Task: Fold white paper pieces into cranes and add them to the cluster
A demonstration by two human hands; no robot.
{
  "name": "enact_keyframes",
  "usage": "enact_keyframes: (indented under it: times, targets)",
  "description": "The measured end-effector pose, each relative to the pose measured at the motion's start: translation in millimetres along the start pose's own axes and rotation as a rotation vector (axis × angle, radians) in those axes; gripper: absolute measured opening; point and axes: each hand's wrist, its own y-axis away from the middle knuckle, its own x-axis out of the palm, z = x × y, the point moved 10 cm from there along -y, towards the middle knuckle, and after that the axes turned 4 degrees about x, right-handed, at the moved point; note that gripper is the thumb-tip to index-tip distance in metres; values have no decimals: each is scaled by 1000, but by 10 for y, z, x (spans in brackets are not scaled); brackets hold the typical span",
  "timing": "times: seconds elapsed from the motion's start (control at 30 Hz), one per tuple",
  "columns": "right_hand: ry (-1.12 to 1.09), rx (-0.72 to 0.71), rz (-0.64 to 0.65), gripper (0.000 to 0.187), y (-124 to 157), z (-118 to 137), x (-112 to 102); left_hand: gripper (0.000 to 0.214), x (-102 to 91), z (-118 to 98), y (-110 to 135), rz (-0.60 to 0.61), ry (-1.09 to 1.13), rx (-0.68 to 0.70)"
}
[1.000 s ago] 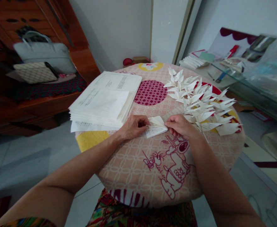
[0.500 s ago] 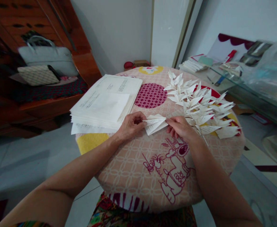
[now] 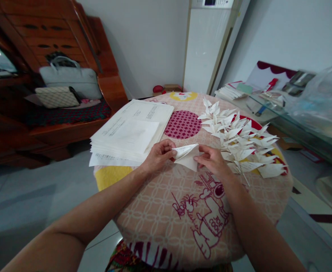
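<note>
Between my two hands is a partly folded piece of white printed paper point(image 3: 187, 155), held just above the cloth-covered round table point(image 3: 160, 204). My left hand point(image 3: 160, 155) pinches its left corner between thumb and fingers. On the other side my right hand point(image 3: 211, 158) grips the right edge, fingers curled, thumb tip against the paper. Right of that hand lie many folded paper cranes point(image 3: 239, 139) in a dense cluster. Left of my hands rests a thick stack of printed sheets point(image 3: 120, 117), with a smaller blank square sheet point(image 3: 143, 134) on top.
A glass-topped side table point(image 3: 302, 121) on the right carries papers, a pen and a clear plastic bag point(image 3: 321, 98). To the left, a wooden bench point(image 3: 109, 83) holds a pale handbag point(image 3: 69, 81) and a quilted pouch point(image 3: 57, 97). A tall white cabinet-like unit point(image 3: 204, 45) stands behind.
The folded paper has turned in my fingers and its lower flap now spreads wider at the right. My right hand has shifted its grip lower on that edge. The view has tilted up slightly.
</note>
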Motion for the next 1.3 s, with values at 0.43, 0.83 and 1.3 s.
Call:
enact_keyframes:
  times: [0.43, 0.83, 1.3]
  targets:
    - [-174, -68, -156, 17, 46, 124, -150, 38, -116, 75, 20, -141, 104, -95]
    - [-240, -30, -147, 17, 47, 95, -132, 37, -211, 144, 7, -202, 152, -110]
    - [26, -288, -301, 15, 135, 336, -218, 30, -248, -437, 99, -278, -344, 318]
